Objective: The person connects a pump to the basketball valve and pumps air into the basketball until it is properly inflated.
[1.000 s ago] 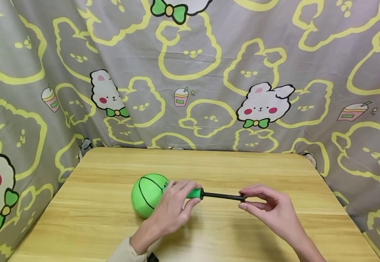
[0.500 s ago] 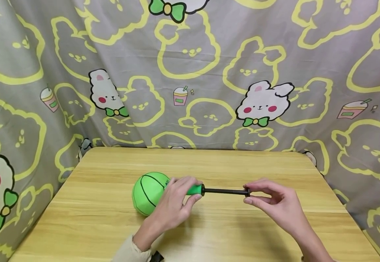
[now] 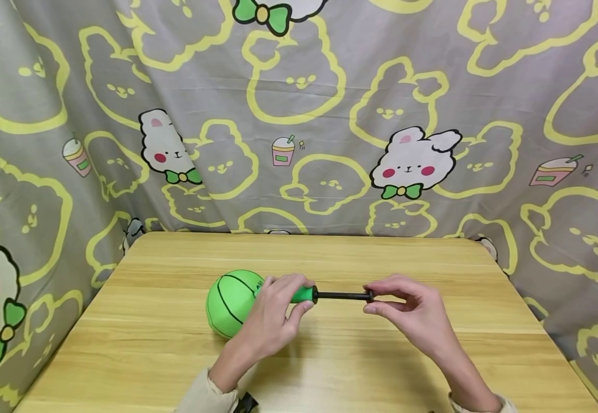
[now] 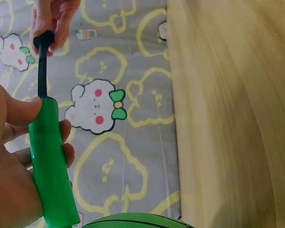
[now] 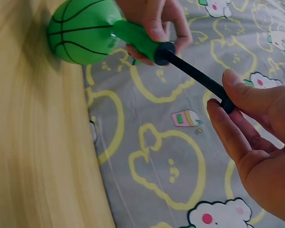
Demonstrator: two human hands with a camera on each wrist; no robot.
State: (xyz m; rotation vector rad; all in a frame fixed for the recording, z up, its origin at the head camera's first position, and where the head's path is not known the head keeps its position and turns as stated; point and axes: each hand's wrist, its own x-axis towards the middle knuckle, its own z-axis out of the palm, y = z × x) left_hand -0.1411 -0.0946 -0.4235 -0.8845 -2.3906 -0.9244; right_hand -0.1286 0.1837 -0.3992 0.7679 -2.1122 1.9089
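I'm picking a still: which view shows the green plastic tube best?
The left wrist view shows nearly the whole length of the green plastic tube, gripped by the bare left hand. The head view shows only its end by the thin black rod; the hand hides the rest. The right wrist view has it aslant, partly covered.

Creased beige left sleeve [image 3: 203, 396], small black piece [image 3: 247, 403] beside it, matching right sleeve [image 3: 507, 406], bare fingers [image 5: 233, 135]

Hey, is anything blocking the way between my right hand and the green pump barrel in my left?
Nothing visible blocks it. Only the pump's own black rod spans the gap, its end pinched by your right hand. Your left hand grips the green barrel; the green ball sits beyond it, outside that gap.
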